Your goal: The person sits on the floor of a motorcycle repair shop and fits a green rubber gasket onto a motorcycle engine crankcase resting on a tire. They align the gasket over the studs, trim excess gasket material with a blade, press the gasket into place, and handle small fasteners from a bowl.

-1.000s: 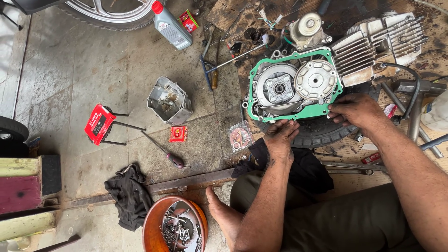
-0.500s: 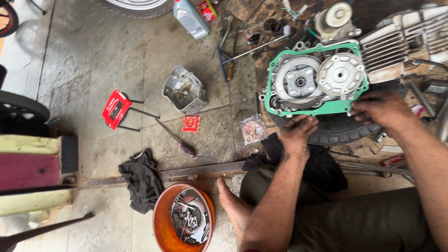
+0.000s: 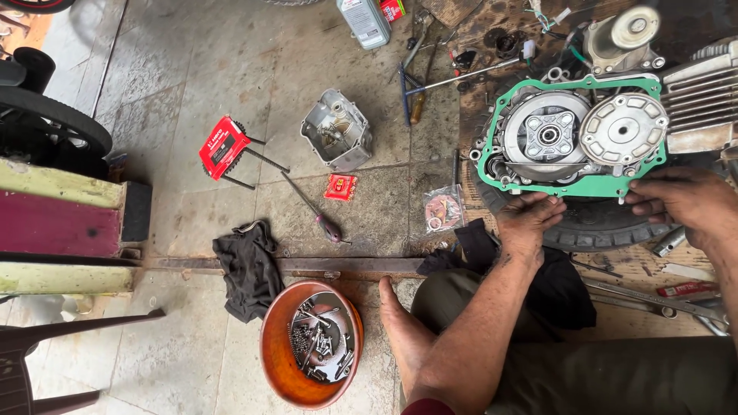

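An opened motorcycle engine (image 3: 584, 131) lies on a tyre (image 3: 592, 223) at the upper right, its clutch and round metal parts showing. A green gasket (image 3: 492, 165) runs around the case opening. My left hand (image 3: 526, 219) presses its fingertips on the gasket's lower edge near the left corner. My right hand (image 3: 680, 200) rests its fingers on the gasket's lower right edge. Neither hand holds a tool.
An orange bowl (image 3: 277, 361) of bolts and parts sits by my bare foot (image 3: 400, 327). A grey engine cover (image 3: 338, 131), red hex-key set (image 3: 224, 147), screwdriver (image 3: 319, 215), dark rag (image 3: 246, 265), oil bottle (image 3: 363, 21), small bag of washers (image 3: 443, 211) and spanners (image 3: 653, 296) lie around.
The view has shifted, so everything sits further right and lower in frame. My left hand moved up from the tyre edge onto the gasket's lower edge. My right hand stays at the lower right edge.
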